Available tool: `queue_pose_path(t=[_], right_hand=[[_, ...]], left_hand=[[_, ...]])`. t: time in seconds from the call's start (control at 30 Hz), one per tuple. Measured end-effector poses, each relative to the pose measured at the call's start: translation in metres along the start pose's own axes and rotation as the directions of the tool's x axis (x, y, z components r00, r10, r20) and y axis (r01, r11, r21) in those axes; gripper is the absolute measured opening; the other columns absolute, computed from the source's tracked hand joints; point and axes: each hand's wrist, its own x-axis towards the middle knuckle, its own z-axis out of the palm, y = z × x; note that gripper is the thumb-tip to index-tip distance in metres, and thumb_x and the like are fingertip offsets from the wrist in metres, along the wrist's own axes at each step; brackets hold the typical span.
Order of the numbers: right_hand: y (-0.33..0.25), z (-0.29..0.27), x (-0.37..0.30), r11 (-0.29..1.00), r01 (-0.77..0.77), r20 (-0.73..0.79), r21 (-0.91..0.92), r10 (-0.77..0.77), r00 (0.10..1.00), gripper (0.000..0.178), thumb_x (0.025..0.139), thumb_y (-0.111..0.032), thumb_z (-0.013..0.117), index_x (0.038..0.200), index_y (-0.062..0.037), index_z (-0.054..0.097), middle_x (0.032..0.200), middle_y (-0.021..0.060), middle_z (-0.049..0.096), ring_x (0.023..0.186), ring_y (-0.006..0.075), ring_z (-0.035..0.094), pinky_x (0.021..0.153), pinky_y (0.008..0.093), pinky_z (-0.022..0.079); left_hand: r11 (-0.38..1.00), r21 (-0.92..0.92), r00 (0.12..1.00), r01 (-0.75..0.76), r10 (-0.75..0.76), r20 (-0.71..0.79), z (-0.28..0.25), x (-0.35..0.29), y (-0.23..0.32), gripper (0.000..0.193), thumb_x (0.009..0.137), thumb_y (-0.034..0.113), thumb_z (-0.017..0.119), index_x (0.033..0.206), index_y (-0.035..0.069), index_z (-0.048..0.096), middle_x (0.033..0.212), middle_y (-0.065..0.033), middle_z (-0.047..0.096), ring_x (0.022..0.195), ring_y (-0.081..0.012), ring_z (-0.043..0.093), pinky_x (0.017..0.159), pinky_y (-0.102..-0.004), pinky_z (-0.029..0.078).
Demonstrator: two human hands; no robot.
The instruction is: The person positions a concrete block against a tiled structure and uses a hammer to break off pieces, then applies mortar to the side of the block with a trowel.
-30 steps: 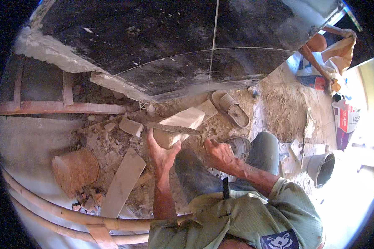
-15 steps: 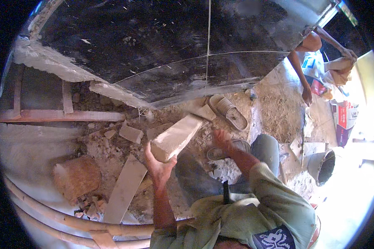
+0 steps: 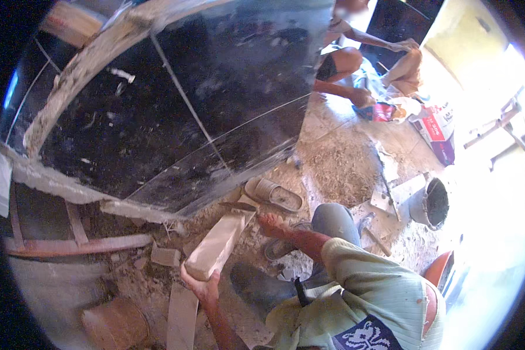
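Cupping the near end of a pale oblong block, the left hand is open to its width, thumb and fingers around it. The block lies near-left of the slide sandal. Just nearer than the sandal, the right hand is curled closed on a trowel, its handle hidden, its blade left of the sandal across the block's far end. A bucket sits well right of the sandal.

The right hand hides the handle of the trowel; below the gripping left hand, the lower edge crops a flat board.
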Motion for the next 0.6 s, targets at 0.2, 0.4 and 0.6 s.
queue_pose_path(t=[0.2,0.4,0.6], right_hand=[[-0.079,-0.111,-0.001,0.429,-0.212,0.316,0.878,-0.187,0.93,0.011,0.078,-0.016,0.058,0.083,-0.0063,0.061,0.067,0.0121,0.057,0.061,0.0334,0.056,0.053,0.0435,0.042],[-0.069,-0.166,-0.021,0.774,-0.077,0.413,0.628,-0.248,0.877,0.02,0.077,-0.02,0.061,0.079,0.0002,0.06,0.069,0.0184,0.059,0.065,0.0349,0.059,0.059,0.0453,0.047],[-0.054,-0.254,-0.024,0.606,-0.182,0.223,0.774,0.008,0.975,0.027,0.074,-0.018,0.063,0.088,0.0038,0.056,0.073,0.0206,0.06,0.069,0.0317,0.06,0.062,0.044,0.047]], left_hand=[[0.903,-0.255,0.898,0.346,-0.397,-0.188,-0.034,-0.01,0.036,0.07,0.076,0.032,0.067,0.131,0.0,0.038,0.126,-0.0176,0.044,0.115,-0.0326,0.046,0.101,-0.0438,0.035],[0.867,-0.174,0.881,0.467,-0.473,0.012,-0.052,-0.022,0.02,0.06,0.079,0.034,0.064,0.125,-0.001,0.045,0.122,-0.0172,0.049,0.111,-0.031,0.048,0.097,-0.0422,0.038],[0.97,0.146,0.974,0.196,-0.21,0.089,-0.057,-0.063,0.05,0.054,0.086,0.034,0.057,0.129,0.004,0.047,0.13,-0.0145,0.048,0.119,-0.0317,0.046,0.101,-0.0434,0.036]])
